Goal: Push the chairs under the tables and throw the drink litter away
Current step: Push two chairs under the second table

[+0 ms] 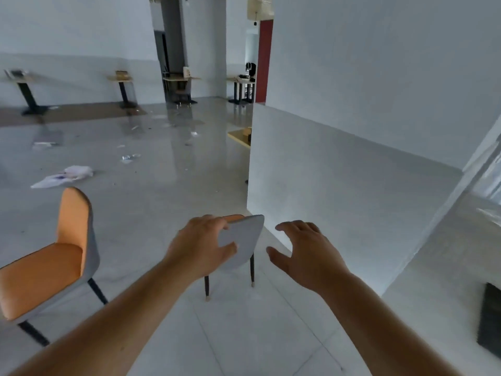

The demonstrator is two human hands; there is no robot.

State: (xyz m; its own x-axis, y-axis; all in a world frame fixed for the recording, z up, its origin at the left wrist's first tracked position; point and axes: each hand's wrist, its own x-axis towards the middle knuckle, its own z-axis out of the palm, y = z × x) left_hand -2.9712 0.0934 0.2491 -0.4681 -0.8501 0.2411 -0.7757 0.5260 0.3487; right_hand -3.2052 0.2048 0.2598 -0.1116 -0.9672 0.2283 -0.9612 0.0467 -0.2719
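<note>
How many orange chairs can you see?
2. One chair stands at the left, seat facing away from the wall. The other chair is ahead, its grey back under the left hand. More may be hidden behind the wall.

We see a glossy tiled floor (168, 202), reflective w/ sheen. Near chair (46, 272): smooth orange leather-like seat, matt grey shell, dark metal-looking legs. Second chair (244, 240): matt grey back. Walls (379, 90) matt. Crumpled plastic-looking litter (67, 175) near floor's left edge.

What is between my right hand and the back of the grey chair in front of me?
Nothing visible. The right hand hovers open just right of the grey chair backrest, with only bare floor showing in the gap. The left hand already grips it.
</note>
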